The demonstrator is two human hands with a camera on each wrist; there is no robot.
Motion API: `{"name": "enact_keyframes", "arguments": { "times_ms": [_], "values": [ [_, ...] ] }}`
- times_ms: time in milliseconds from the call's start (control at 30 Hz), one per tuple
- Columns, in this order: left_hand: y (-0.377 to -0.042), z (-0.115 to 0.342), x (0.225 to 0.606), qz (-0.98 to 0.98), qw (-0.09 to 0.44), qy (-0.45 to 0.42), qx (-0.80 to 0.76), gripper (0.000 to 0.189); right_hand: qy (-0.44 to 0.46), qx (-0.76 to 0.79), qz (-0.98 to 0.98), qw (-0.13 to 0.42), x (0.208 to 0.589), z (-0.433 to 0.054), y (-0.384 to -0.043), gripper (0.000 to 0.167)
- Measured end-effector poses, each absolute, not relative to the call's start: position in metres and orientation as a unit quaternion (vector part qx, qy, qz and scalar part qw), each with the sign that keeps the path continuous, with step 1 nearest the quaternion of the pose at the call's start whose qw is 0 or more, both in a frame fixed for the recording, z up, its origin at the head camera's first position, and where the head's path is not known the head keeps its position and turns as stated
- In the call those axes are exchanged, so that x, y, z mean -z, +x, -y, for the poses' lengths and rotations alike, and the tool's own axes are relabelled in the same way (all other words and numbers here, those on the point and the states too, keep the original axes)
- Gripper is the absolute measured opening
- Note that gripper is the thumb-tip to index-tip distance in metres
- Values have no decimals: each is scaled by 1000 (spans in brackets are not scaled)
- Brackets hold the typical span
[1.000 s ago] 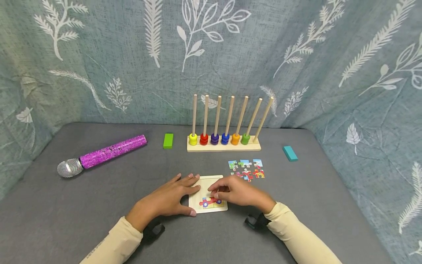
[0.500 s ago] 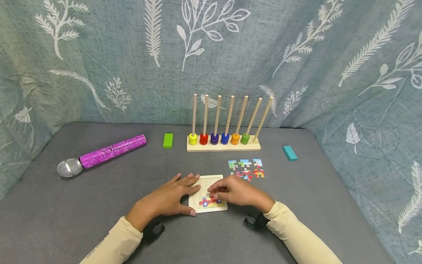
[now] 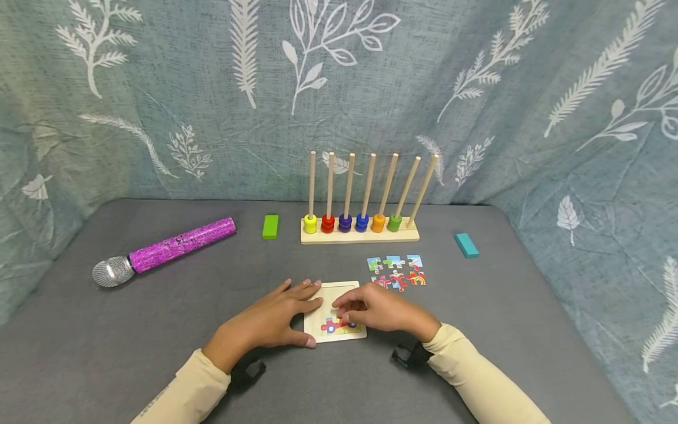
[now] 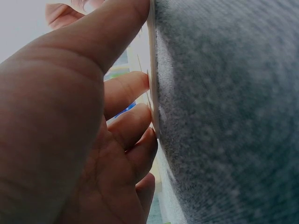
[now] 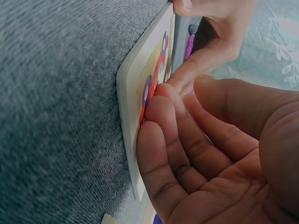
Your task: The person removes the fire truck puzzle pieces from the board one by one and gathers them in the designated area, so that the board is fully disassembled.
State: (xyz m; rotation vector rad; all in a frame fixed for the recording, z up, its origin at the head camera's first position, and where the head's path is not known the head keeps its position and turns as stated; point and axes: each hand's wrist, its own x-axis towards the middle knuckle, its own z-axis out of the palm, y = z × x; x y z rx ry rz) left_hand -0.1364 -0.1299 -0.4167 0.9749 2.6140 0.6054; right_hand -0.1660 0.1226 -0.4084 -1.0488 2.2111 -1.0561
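A wooden puzzle tray (image 3: 318, 330) lies flat on the grey table. Joined puzzle pieces (image 3: 339, 325), showing a red vehicle with blue wheels, fill its lower part. My left hand (image 3: 275, 318) rests spread along the tray's left side, thumb at the lower corner and fingers at the upper one. From the right, my right hand (image 3: 378, 306) reaches over the tray. In the right wrist view its bent fingertips (image 5: 161, 109) touch the pieces, and the thumb stands apart from them with nothing between. Loose puzzle pieces (image 3: 396, 280) lie beyond the right hand.
Behind stands a wooden peg counter (image 3: 360, 237) with coloured rings on its base. A purple glitter microphone (image 3: 180, 244) lies at the left. There is a green block (image 3: 270, 227) left of the counter and a teal block (image 3: 466, 245) at the right. A patterned curtain (image 3: 212, 88) hangs behind.
My right fingers have shifted very slightly over the pieces. The left hand and the tray stay where they were.
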Motion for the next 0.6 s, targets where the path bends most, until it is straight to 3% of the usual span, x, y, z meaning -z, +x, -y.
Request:
{"name": "enact_keyframes", "arguments": {
  "times_ms": [600],
  "values": [
    [-136, 131, 417, -904, 126, 347, -215, 80, -426, 351, -808, 206, 408, -120, -166, 19]
  ]
}}
